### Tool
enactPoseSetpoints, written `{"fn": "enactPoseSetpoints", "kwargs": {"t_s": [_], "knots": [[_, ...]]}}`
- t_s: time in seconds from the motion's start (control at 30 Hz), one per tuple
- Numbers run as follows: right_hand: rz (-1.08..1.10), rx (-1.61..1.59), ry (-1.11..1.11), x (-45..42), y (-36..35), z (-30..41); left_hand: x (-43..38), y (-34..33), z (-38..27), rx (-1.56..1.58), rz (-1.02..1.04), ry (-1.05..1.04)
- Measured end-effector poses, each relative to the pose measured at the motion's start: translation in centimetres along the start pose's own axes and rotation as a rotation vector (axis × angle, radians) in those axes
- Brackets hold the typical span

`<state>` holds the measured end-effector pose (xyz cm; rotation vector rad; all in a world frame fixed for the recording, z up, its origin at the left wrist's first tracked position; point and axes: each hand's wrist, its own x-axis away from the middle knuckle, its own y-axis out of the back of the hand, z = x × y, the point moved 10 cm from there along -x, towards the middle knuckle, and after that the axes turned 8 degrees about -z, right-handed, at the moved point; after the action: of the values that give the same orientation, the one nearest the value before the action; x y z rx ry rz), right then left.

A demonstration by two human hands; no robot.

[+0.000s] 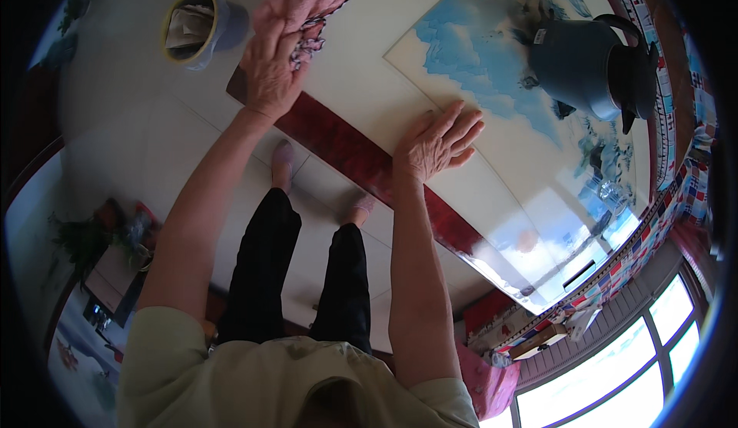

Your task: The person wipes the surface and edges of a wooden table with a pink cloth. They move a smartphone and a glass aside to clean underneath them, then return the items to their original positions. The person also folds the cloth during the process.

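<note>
My left hand (271,82) presses a pink cloth (297,10) with a dark-stitched edge against the near left corner of a low table. The cloth is bunched under the fingers and hangs partly past the edge. The tabletop (346,65) is pale and glossy, bordered by a dark red rim (346,140). Flat on the surface near that rim rests my right hand (435,145), fingers spread, with nothing in it. Beyond its fingertips lies a blue landscape picture (473,42) set in the tabletop. A dark blue thermos jug (571,65) with a black handle stands on the far side.
On the tiled floor left of the table is a lined waste bin (216,30) with a yellow rim, holding paper. Clear glasses stand on the table, one a drinking glass (612,194). Along the far side runs a patterned cover (651,220). A potted plant (86,243) is at left.
</note>
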<state>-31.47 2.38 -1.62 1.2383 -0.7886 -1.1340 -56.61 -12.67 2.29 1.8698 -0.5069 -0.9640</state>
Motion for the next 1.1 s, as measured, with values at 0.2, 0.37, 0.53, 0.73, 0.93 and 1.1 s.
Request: {"fn": "enactPoseSetpoints", "kwargs": {"t_s": [0.2, 0.37, 0.53, 0.73, 0.93, 1.1], "knots": [[0.004, -0.065, 0.013, -1.5, 1.9, -0.7, 0.1, -1.2, -1.2, -0.016, 0.009, -0.047], [-0.157, -0.107, -0.075, -9.6, 3.9, -13.1, 0.7, -0.3, -0.7, -0.059, -0.071, -0.09], [-0.092, 0.014, -0.06, -9.8, 1.6, -18.2, -0.3, -0.4, -2.5, -0.016, -0.073, -0.11], [-0.067, 0.047, -0.073, -9.7, 2.2, -17.2, 2.1, -1.7, -14.9, 0.216, -0.101, -0.015], [-0.156, 0.029, -0.024, -9.7, 1.9, -17.9, 14.0, -3.1, -32.6, 0.617, 0.313, -0.154], [-0.136, 0.083, -0.033, -9.5, 1.9, -17.6, 14.7, -3.6, -24.5, 0.949, 0.595, 0.051]]}}
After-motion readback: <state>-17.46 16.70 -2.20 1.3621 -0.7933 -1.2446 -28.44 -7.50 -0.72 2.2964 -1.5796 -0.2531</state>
